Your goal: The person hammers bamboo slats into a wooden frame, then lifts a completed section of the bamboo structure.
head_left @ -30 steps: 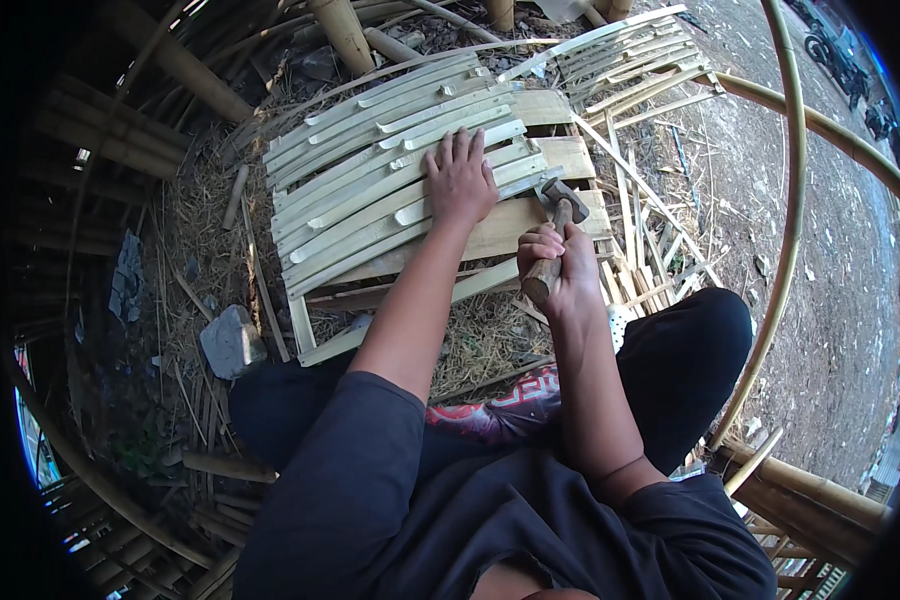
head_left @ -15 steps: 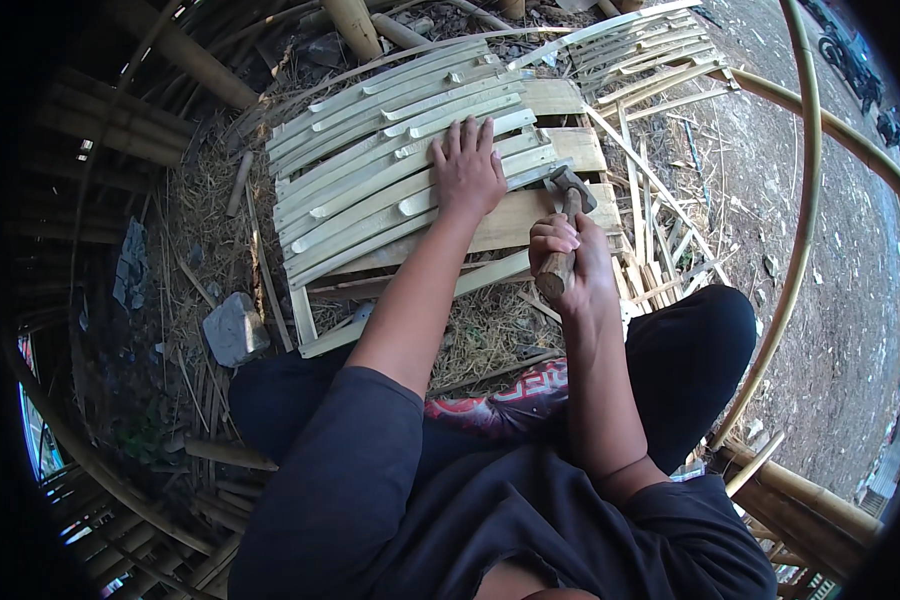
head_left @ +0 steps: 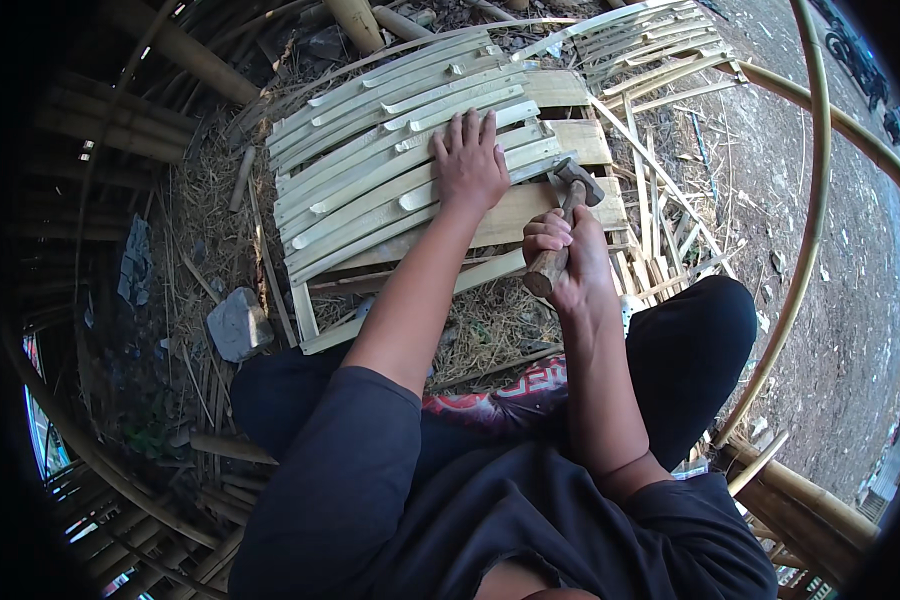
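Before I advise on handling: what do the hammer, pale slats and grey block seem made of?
Hammer head: probably metal, dull grey. Its handle: likely wood, brown and worn. Pale slats: apparently split bamboo, unfinished; raw matte surface, lifted curls. Grey block: stone or concrete, matte, irregular; can't tell which.

The slats (head_left: 370, 158) are matt bamboo, the hammer (head_left: 576, 196) metal and wood.

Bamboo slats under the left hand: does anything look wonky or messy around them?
Yes, a little. The bamboo slats end unevenly on the right, near the wooden-handled hammer, while their left ends line up better. Loose bamboo strips lie crisscrossed beyond the right hand, which looks messy.
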